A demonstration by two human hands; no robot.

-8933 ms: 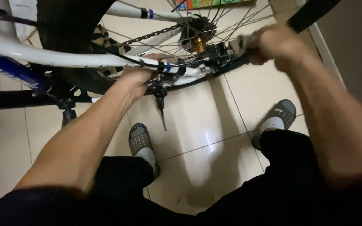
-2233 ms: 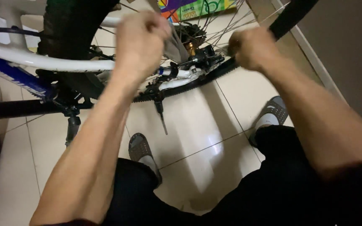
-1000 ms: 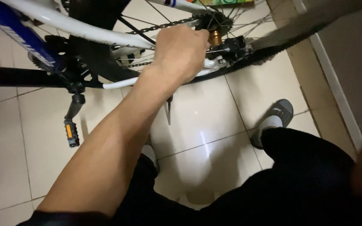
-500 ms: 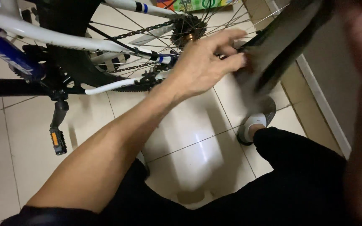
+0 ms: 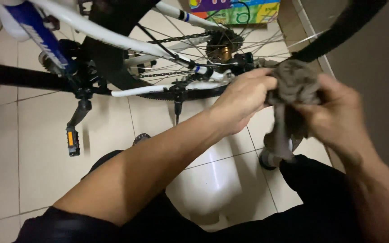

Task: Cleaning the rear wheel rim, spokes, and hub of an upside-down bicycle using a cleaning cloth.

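**Head view: rag held in both hands over a tiled floor, beside a bike**

- Rag [image 5: 293, 83]: grey, crumpled, bunched at the top with a tail hanging down. Held between both hands, just in front of the rear wheel.
- Left hand [image 5: 244, 101]: fingers curled, pinching the rag's left edge.
- Right hand [image 5: 336, 114]: fingers closed around the rag's right side; part of the grip is blurred.
- Bike [image 5: 113, 38]: white and blue frame, beyond and left of the hands.
- Wheel [image 5: 338, 27]: black tyre arcing above the right hand, with spokes, chain and a gold-coloured hub just beyond the left hand.
- Pedal [image 5: 72, 141]: black with an orange reflector, well left of the left forearm, hanging low.
- Floor [image 5: 37, 171]: pale glossy square tiles with dark grout lines; a bright reflection lies below the hands, between the knees.
- Wall [image 5: 374, 81]: plain, grey-brown, right of the right hand, with a light skirting strip at its base.
- Box [image 5: 235, 11]: colourful, on the floor beyond the wheel.
- Legs: dark trousers, beneath the arms.
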